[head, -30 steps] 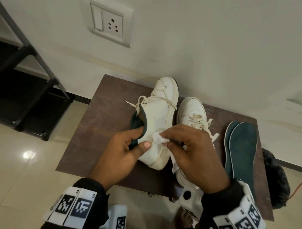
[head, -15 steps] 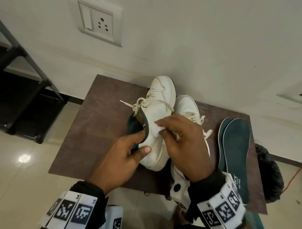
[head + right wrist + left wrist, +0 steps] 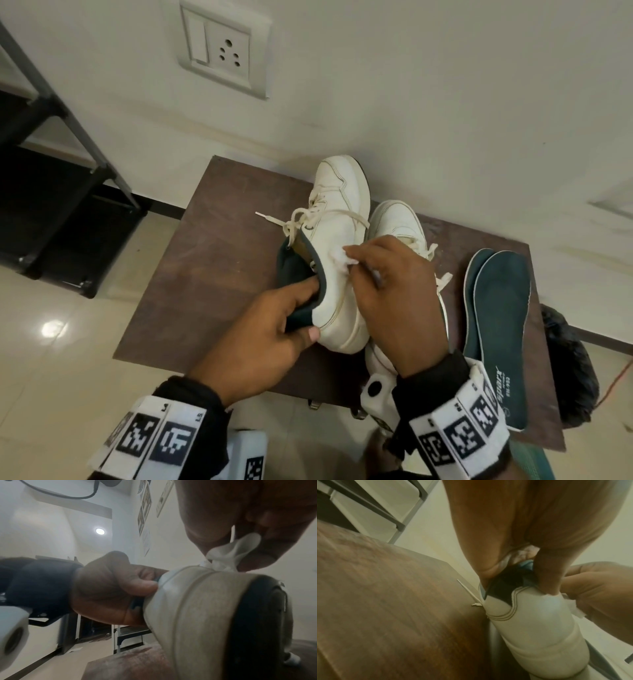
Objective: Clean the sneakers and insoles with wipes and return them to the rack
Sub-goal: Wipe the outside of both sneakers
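1. Head view: on the brown table [image 3: 212, 260], the left hand [image 3: 260, 339] grips the collar of the tilted white sneaker [image 3: 339, 246]. The right hand [image 3: 394, 294] pinches a white wipe [image 3: 337, 255] against its side. The second sneaker [image 3: 397, 222] and two green insoles [image 3: 500, 325] lie to the right of the held sneaker.
2. Left wrist view: fingers [image 3: 547, 574] curl into the sneaker opening.
3. Right wrist view: fingertips [image 3: 205, 536] pinch the wipe on the sneaker.

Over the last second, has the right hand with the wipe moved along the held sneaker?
Yes. The right hand and wipe have moved from the held sneaker's heel end up its side, toward the laces and the toe by the wall.
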{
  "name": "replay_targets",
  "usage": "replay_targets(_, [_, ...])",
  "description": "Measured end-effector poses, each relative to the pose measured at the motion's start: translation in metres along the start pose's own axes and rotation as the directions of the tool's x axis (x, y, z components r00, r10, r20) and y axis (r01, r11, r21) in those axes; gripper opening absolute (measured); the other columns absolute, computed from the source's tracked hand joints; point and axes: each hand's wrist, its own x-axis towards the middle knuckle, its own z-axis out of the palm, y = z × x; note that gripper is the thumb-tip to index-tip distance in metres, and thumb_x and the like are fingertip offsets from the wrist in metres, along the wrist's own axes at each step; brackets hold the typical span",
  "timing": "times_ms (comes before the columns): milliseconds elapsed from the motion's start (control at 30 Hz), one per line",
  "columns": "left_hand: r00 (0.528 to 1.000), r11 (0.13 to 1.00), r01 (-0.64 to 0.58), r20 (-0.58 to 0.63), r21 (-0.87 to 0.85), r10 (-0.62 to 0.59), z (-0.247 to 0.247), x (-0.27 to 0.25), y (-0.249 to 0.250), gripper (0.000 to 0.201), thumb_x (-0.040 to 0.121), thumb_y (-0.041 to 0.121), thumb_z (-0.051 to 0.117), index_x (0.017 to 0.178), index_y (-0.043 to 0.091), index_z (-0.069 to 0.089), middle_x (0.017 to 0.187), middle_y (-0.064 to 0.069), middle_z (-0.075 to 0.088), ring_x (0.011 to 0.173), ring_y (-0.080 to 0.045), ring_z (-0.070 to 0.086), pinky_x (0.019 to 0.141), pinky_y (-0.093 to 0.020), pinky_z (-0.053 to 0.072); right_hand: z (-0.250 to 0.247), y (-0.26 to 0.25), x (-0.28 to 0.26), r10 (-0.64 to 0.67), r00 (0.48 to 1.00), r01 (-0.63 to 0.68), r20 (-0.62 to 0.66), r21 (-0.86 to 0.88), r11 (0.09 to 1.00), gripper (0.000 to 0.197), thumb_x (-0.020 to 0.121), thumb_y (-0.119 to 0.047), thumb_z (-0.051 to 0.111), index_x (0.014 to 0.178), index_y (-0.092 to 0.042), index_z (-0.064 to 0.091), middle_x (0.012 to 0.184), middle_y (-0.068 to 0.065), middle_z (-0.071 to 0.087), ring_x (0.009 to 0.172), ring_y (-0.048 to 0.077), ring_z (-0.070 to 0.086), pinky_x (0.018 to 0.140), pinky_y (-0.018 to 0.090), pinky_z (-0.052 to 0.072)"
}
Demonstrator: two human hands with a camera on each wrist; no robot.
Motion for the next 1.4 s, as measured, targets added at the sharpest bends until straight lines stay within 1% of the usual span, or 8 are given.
replay_targets(233, [0.993,0.992,-0.054,-0.112,-0.111,0.042,-0.006,0.006,0.0,0.04,0.088,-0.003,0.06,0.119,0.022,0.062,0.115,0.011,0.068,0.112,-0.008,0.061,0.098,-0.035,0.05,-0.019,-0.026,-0.003,-0.21,0.959,0.196,0.188,0.09,0.976,0.021,0.083,-0.007,0.058,0.096,-0.012,0.073,0.091,0.0,0.062,0.079,0.01,0.059,0.067,0.025,0.049])
replay_targets(333, [0.986,0.983,-0.091,-0.15,-0.158,0.067,-0.003,0.009,0.005,0.056,0.084,-0.017,0.056,0.112,0.03,0.061,0.108,0.023,0.069,0.109,0.001,0.062,0.091,-0.018,0.049,-0.019,-0.034,-0.009,-0.279,0.923,0.269,0.266,0.074,0.96,0.026,0.082,-0.011,0.05,0.093,-0.015,0.074,0.088,-0.001,0.062,0.074,0.013,0.06,0.06,0.031,0.051])
replay_targets(533, [0.99,0.985,-0.101,-0.11,-0.143,0.086,0.006,0.011,0.005,0.046,0.086,-0.008,0.06,0.116,0.026,0.062,0.112,0.015,0.069,0.11,-0.004,0.062,0.092,-0.021,0.049,-0.012,-0.023,-0.007,-0.14,0.99,0.14,-0.003,-0.021,0.99,0.021,0.081,-0.003,0.059,0.097,-0.007,0.072,0.09,0.006,0.063,0.08,0.019,0.06,0.069,0.032,0.049])
replay_targets(667, [0.992,0.981,-0.093,-0.099,-0.172,0.077,0.008,0.01,0.007,0.047,0.087,-0.008,0.059,0.119,0.026,0.06,0.116,0.016,0.067,0.112,-0.003,0.06,0.093,-0.018,0.047,-0.017,-0.015,-0.003,-0.131,0.99,0.13,0.048,0.025,0.991,0.028,0.087,-0.011,0.047,0.103,-0.009,0.07,0.099,0.006,0.063,0.091,0.017,0.059,0.078,0.03,0.049])
replay_targets(867, [0.979,0.948,-0.153,-0.174,-0.279,0.107,-0.003,0.011,0.006,0.054,0.085,-0.016,0.054,0.122,0.024,0.058,0.119,0.014,0.067,0.116,-0.007,0.06,0.093,-0.021,0.049,-0.013,-0.029,-0.014,-0.326,0.929,0.327,0.177,0.023,0.945,0.03,0.079,-0.013,0.046,0.087,-0.012,0.074,0.086,0.005,0.066,0.075,0.023,0.062,0.062,0.035,0.053])
replay_targets(1100, [0.992,0.94,-0.113,-0.083,-0.322,0.091,0.001,0.011,0.004,0.053,0.086,-0.016,0.053,0.132,0.01,0.051,0.124,0.004,0.065,0.121,-0.012,0.057,0.1,-0.026,0.046,-0.013,-0.026,-0.009,-0.164,0.985,0.161,-0.052,-0.06,0.985,0.03,0.086,-0.012,0.046,0.098,-0.005,0.073,0.094,0.009,0.065,0.086,0.022,0.061,0.074,0.034,0.05])
replay_targets(1300, [0.989,0.947,-0.105,-0.128,-0.304,0.069,0.004,0.011,0.006,0.058,0.086,-0.016,0.053,0.122,0.029,0.055,0.118,0.021,0.065,0.118,-0.001,0.057,0.095,-0.016,0.046,-0.018,-0.023,-0.007,-0.186,0.982,0.187,0.024,-0.035,0.982,0.03,0.085,-0.014,0.045,0.098,-0.007,0.072,0.094,0.008,0.065,0.085,0.022,0.061,0.073,0.03,0.047])
replay_targets(1400, [0.971,0.925,-0.143,-0.23,-0.351,0.062,0.0,0.012,0.008,0.062,0.081,-0.021,0.053,0.117,0.029,0.055,0.106,0.032,0.065,0.111,0.007,0.058,0.086,-0.008,0.045,-0.012,-0.03,-0.018,-0.275,0.952,0.279,0.134,-0.013,0.96,0.027,0.085,-0.01,0.047,0.094,-0.009,0.073,0.092,0.007,0.065,0.08,0.025,0.06,0.067,0.04,0.05])
